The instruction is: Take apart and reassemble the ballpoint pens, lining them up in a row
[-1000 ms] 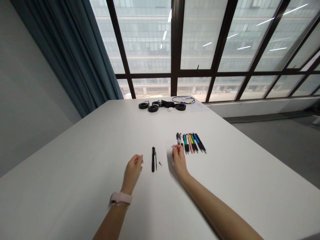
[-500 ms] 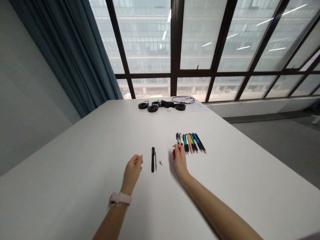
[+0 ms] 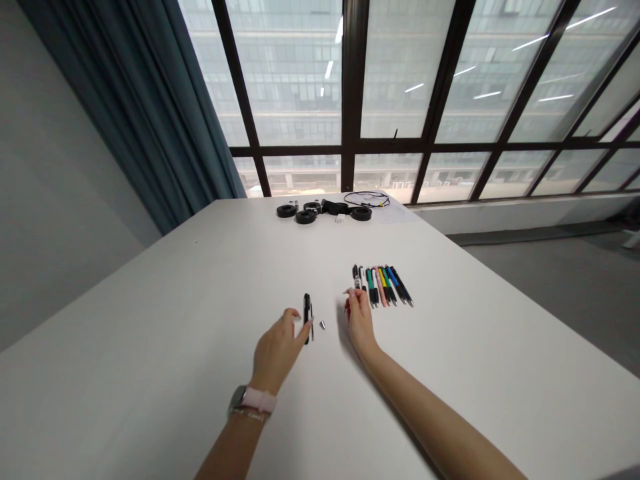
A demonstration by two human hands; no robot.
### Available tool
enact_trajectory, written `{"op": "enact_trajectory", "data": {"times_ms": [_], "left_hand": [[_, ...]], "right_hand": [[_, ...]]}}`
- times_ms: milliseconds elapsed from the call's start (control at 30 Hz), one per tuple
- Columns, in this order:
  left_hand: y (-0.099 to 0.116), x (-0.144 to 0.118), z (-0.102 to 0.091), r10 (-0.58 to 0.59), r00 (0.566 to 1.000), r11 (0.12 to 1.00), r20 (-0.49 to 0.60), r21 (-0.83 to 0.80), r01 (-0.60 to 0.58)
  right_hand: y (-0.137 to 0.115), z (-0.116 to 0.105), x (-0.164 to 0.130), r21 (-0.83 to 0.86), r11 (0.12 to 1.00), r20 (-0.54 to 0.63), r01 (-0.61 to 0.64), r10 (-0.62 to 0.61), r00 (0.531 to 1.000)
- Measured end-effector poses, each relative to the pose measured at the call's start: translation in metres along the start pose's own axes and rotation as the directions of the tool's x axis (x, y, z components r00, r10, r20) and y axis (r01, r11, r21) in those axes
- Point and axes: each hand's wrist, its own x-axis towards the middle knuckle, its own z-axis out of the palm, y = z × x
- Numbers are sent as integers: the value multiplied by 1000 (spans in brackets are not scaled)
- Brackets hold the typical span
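Note:
My left hand [image 3: 278, 348] has thumb and forefinger spread around a black pen barrel [image 3: 307, 307]. The thumb crosses in front of the barrel, and whether it touches cannot be made out. Close along the barrel's right side lies a thin dark refill [image 3: 312, 312]. A small silver pen tip [image 3: 323, 325] rests a little farther right. My right hand [image 3: 359, 320] is closed in a pinch on the table, just in front of the row of pens; whatever its fingers hold is hidden.
Several pens [image 3: 384, 287] in various colours lie side by side beyond my right hand. At the far end of the white table [image 3: 200, 287] are black tape-like rings [image 3: 305, 217], a dark bundle [image 3: 334, 208] and a coiled black cable [image 3: 367, 199].
My left hand has moved right and opened its fingers at the pen barrel. My right hand has stayed in place, as have the pen parts.

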Motion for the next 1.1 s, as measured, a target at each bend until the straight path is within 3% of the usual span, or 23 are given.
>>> {"op": "enact_trajectory", "data": {"times_ms": [133,267,400,500,567,767,1100], "left_hand": [[-1,0,-1,38,999,992,19,117,-40],[-2,2,-3,17,999,984,44,178,-25],[-1,2,-5,-46,998,981,42,191,38],[1,2,-6,-59,998,980,35,192,52],[2,2,-6,-56,998,977,32,207,48],[0,3,-3,-30,999,971,37,240,20],[-2,4,-5,-65,996,964,61,261,47]], "right_hand": [[-8,-3,-2,253,959,-51,-130,148,988],[-11,-5,-5,156,982,-36,-103,110,993],[-17,-6,-15,-56,994,70,89,-85,994],[-27,-3,-24,-251,908,283,336,-263,922],[-33,-1,-28,-335,837,399,432,-290,870],[-39,3,-29,-411,753,536,515,-258,804],[-42,3,-30,-460,658,599,596,-265,755]]}}
